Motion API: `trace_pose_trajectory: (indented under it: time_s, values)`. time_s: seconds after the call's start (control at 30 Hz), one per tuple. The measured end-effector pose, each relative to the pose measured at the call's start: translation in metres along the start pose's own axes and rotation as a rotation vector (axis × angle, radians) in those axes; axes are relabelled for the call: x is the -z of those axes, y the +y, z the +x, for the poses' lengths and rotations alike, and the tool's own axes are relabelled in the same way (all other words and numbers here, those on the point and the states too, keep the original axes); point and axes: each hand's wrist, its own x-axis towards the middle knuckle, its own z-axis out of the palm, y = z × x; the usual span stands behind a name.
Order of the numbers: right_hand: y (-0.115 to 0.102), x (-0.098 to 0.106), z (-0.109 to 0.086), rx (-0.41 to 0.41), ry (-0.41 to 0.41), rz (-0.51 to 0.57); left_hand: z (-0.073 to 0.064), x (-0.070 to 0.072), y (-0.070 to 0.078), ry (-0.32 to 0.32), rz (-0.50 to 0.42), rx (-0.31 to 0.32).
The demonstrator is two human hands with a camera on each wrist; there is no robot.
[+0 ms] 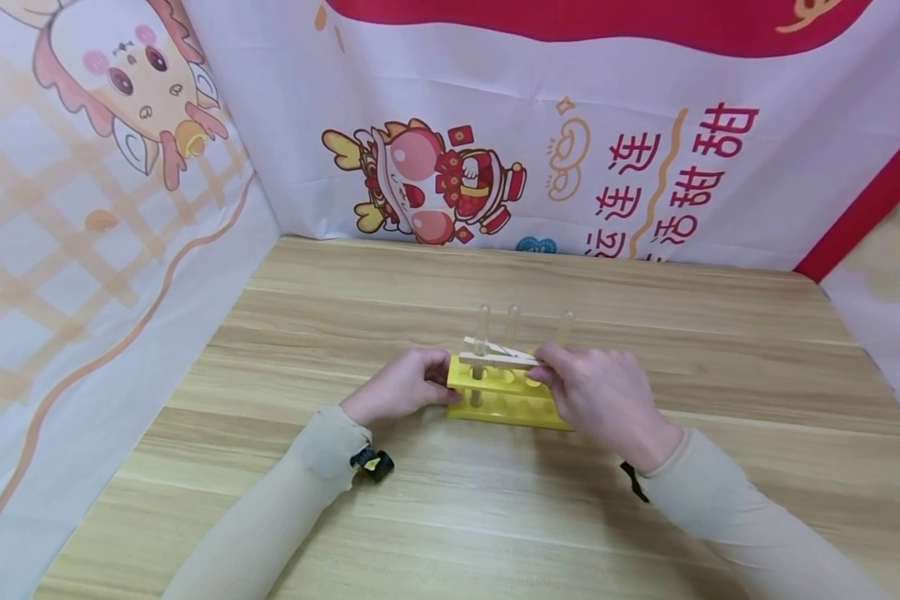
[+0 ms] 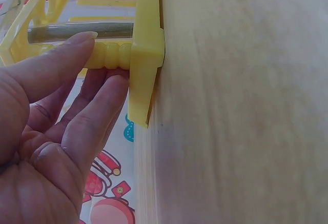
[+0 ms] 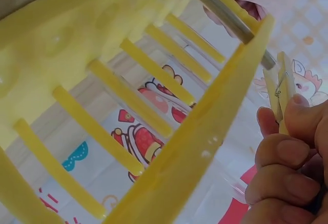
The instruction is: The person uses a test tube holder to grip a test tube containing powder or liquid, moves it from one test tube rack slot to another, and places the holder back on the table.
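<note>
A yellow test tube rack [image 1: 510,415] stands on the table with several tubes upright in it. My left hand [image 1: 405,385] grips the rack's left end, thumb in front and fingers curled around the end post [image 2: 110,56]. Nearest that hand is a glass test tube [image 1: 482,323] with dark grey-brown contents [image 2: 102,31]. In my right hand [image 1: 603,396] the handle end of a wooden test tube clamp [image 1: 498,361] is pinched between thumb and fingers. Its two arms are spread, one on each side of this tube's upper part in the head view; whether they touch the glass I cannot tell.
Two more test tubes [image 1: 512,321] [image 1: 566,323] rise from the rack behind the clamp. The wood-grain table [image 1: 345,308] ends at a printed cloth backdrop [image 1: 270,117] at the back and left.
</note>
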Motion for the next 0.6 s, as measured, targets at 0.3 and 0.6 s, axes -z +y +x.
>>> trace_pose_trajectory:
  time_s: [0.3, 0.6]
  values:
    - [-0.002, 0.013, 0.008, 0.004, 0.015, -0.006, 0.000, 0.000, 0.000, 0.004, -0.009, 0.003]
    - [-0.001, 0.028, 0.015, 0.045, 0.096, -0.036, 0.000, -0.001, 0.000, 0.003, -0.020, 0.008]
